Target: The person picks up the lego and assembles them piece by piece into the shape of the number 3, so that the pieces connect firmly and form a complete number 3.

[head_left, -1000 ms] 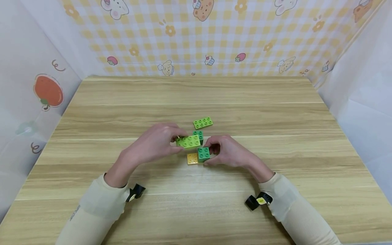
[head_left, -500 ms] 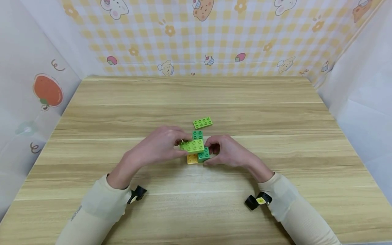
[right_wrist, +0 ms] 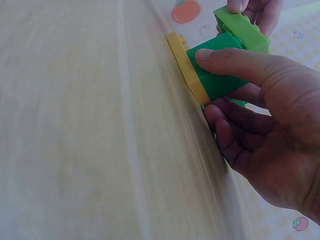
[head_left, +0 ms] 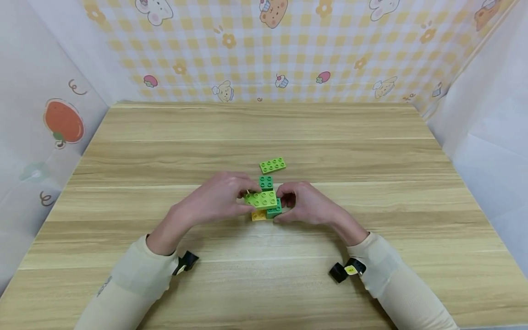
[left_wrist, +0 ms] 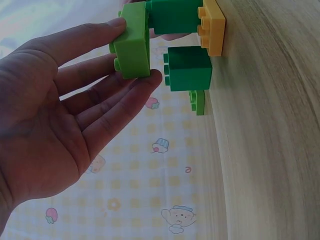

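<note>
My left hand (head_left: 218, 197) pinches a light green toy building brick (head_left: 261, 200) with two rows of studs, thumb on one side and fingers on the other. That brick is over a dark green brick (head_left: 274, 210), right at its studs in the left wrist view. The dark green brick sits on one end of a flat yellow brick (left_wrist: 215, 27) on the table. My right hand (head_left: 307, 204) grips the dark green brick from the right, its thumb along the side in the right wrist view. Just behind stands a second dark green brick (left_wrist: 190, 69).
A flat light green brick (head_left: 272, 165) lies on the wooden table (head_left: 264, 275) behind the others. A yellow checked cloth (head_left: 264, 59) with cartoon prints hangs along the far edge. Each wrist carries a small black camera (head_left: 339, 272).
My left hand has moved right and slightly toward me with the light green brick, bringing it over the dark green one. My right hand has kept its place.
</note>
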Tool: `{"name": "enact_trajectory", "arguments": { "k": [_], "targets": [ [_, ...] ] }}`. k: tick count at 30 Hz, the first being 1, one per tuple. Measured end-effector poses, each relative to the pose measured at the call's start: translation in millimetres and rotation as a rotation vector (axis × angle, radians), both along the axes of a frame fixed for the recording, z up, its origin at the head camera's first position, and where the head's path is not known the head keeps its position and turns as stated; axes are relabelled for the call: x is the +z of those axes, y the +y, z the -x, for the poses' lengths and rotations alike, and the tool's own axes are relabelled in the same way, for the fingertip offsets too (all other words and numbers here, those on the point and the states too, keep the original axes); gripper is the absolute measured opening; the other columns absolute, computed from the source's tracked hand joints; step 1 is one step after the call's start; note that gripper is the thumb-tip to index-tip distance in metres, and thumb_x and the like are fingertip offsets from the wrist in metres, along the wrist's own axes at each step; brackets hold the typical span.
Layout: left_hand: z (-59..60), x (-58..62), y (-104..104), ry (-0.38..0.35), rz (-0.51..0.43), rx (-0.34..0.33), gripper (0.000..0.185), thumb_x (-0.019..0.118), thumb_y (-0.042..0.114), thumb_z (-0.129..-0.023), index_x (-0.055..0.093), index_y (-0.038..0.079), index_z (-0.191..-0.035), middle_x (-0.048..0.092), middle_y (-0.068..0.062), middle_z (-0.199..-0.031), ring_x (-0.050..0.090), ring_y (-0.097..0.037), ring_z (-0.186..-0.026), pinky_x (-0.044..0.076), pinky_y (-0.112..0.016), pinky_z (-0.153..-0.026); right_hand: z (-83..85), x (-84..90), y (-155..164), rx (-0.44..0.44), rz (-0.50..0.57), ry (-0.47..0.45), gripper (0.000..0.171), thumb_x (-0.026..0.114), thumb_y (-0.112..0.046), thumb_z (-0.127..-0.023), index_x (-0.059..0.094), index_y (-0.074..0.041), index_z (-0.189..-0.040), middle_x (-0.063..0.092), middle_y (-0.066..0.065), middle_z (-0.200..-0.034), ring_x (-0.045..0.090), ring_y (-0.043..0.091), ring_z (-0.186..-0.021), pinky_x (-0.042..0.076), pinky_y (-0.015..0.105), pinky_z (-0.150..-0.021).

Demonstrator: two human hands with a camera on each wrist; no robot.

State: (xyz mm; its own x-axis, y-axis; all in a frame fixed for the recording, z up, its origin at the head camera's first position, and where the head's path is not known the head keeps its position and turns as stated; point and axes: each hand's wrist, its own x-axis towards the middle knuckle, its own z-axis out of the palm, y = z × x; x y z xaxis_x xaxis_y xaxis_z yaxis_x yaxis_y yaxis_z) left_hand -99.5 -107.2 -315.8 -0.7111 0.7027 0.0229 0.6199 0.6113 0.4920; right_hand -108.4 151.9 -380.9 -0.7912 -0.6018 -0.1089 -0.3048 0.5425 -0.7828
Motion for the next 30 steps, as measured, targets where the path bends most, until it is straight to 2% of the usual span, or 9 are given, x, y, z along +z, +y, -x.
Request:
{"name": "enact_trajectory", "arguments": {
  "k": [6, 14, 22, 27, 30],
  "targets": [
    [-1.0, -1.0, 1.2, 0.01, 0.006, 0.0, 0.035, 0.086, 0.02, -0.089, 0.079, 0.009, -0.121, 0.077, -0.006, -0.12, 0.064, -0.013, -0.087, 0.055, -0.031, -0.078, 0.1, -0.2, -0.4, 0.006, 0.014, 0.004, 0.032, 0.094, -0.015, -0.078, 0.071, -0.013, -0.099, 0.065, 0.002, -0.091, 0.059, 0.017, -0.084, 0.05, 0.026, -0.074],
    [-3.3, -0.5, 3.7, 0.001, 0.017, 0.002, 0.036, 0.085, 0.019, -0.089, 0.078, 0.007, -0.122, 0.076, -0.009, -0.125, 0.071, -0.018, -0.107, 0.058, -0.037, -0.088, -0.4, -0.1, -1.2, 0.009, 0.014, 0.002, 0.031, 0.094, -0.014, -0.078, 0.072, -0.014, -0.099, 0.065, -0.001, -0.09, 0.059, 0.017, -0.083, 0.05, 0.026, -0.073],
    [-3.7, -4.2, 5.5, -0.01, 0.023, 0.001, 0.036, 0.085, 0.019, -0.089, 0.078, 0.007, -0.123, 0.076, -0.009, -0.123, 0.069, -0.016, -0.101, 0.057, -0.034, -0.085, -0.1, -1.1, -1.3, 0.013, 0.017, 0.004, 0.03, 0.094, -0.014, -0.078, 0.072, -0.015, -0.098, 0.065, -0.001, -0.089, 0.059, 0.016, -0.082, 0.05, 0.027, -0.072],
    [-4.2, -3.7, 5.8, -0.012, 0.009, -0.004, 0.036, 0.086, 0.02, -0.089, 0.078, 0.006, -0.122, 0.076, -0.008, -0.12, 0.065, -0.014, -0.086, 0.054, -0.027, -0.077, -0.4, -1.0, -1.3, 0.013, 0.016, 0.007, 0.03, 0.094, -0.014, -0.078, 0.072, -0.015, -0.098, 0.065, -0.001, -0.089, 0.058, 0.016, -0.082, 0.049, 0.026, -0.072],
    [-4.0, -4.3, 5.9, -0.014, -0.001, -0.007, 0.036, 0.086, 0.02, -0.089, 0.079, 0.007, -0.121, 0.076, -0.008, -0.119, 0.065, -0.011, -0.084, 0.054, -0.025, -0.075, -0.4, -0.8, -1.4, 0.014, 0.017, 0.007, 0.03, 0.094, -0.014, -0.078, 0.071, -0.015, -0.098, 0.064, -0.001, -0.089, 0.057, 0.015, -0.082, 0.048, 0.026, -0.071]
  ]
}}
